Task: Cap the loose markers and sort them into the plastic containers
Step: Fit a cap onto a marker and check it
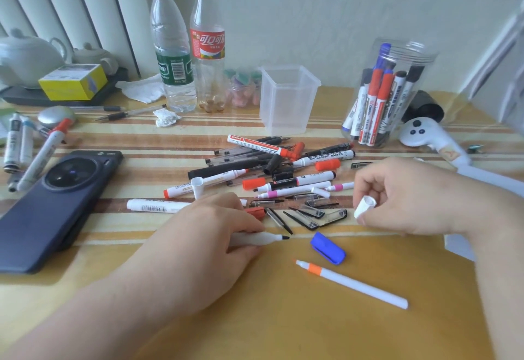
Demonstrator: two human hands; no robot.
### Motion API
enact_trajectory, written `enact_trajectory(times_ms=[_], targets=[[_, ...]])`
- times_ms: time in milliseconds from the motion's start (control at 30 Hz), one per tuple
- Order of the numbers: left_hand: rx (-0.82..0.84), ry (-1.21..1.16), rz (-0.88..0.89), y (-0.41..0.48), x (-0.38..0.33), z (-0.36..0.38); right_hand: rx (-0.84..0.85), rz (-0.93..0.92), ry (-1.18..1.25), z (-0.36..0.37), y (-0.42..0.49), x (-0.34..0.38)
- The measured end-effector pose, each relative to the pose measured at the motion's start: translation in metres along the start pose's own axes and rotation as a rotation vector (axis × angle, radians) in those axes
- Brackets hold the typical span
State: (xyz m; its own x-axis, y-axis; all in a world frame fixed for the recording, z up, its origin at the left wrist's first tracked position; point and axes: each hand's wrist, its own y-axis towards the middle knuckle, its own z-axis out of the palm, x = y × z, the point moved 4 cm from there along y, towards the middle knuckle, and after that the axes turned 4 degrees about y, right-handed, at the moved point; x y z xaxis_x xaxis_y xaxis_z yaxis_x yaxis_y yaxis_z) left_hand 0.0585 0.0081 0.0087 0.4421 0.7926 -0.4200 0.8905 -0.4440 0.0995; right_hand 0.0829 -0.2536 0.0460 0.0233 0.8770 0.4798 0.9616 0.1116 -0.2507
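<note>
My left hand (207,234) grips a white marker (262,238) with a bare black tip pointing right, low over the table. My right hand (402,198) pinches a white cap (364,206), its open end up, to the right of that tip and apart from it. A pile of loose markers, pens and caps (278,172) lies just beyond both hands. A blue cap (328,248) and an uncapped orange-tipped white marker (351,284) lie in front. An empty square plastic container (287,98) and a round clear jar (388,93) holding several capped markers stand at the back.
A dark phone (54,206) lies at left, with more markers (34,149) beyond it. Two bottles (190,47), a yellow box (73,81), teapots and tissue crowd the back left. A white controller (428,135) lies at right beside the jar.
</note>
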Motion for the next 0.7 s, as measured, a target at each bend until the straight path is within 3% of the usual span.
enact_trajectory(times_ms=[67, 233, 367, 433, 500, 567, 700], targets=[[-0.005, 0.019, 0.004, 0.000, 0.000, 0.001, 0.097, 0.072, -0.062, 0.008, -0.001, 0.001], [-0.091, -0.061, -0.031, -0.001, 0.003, -0.011, 0.124, 0.123, -0.084, 0.008, -0.003, 0.005], [-0.522, -0.218, -0.209, -0.003, 0.025, -0.052, 0.138, 0.154, -0.087, 0.007, -0.005, 0.001], [-0.649, -0.224, -0.364, -0.003, 0.045, -0.067, 0.140, 0.159, -0.095, 0.005, -0.004, -0.002], [-0.624, -0.208, -0.461, 0.001, 0.061, -0.070, 0.112, 0.144, -0.097, 0.002, -0.004, -0.006], [-0.497, -0.171, -0.510, 0.007, 0.069, -0.064, 0.050, 0.106, -0.094, -0.002, -0.004, -0.012], [-0.259, -0.125, -0.478, 0.010, 0.068, -0.052, -0.127, 0.006, -0.072, -0.009, -0.002, -0.024]])
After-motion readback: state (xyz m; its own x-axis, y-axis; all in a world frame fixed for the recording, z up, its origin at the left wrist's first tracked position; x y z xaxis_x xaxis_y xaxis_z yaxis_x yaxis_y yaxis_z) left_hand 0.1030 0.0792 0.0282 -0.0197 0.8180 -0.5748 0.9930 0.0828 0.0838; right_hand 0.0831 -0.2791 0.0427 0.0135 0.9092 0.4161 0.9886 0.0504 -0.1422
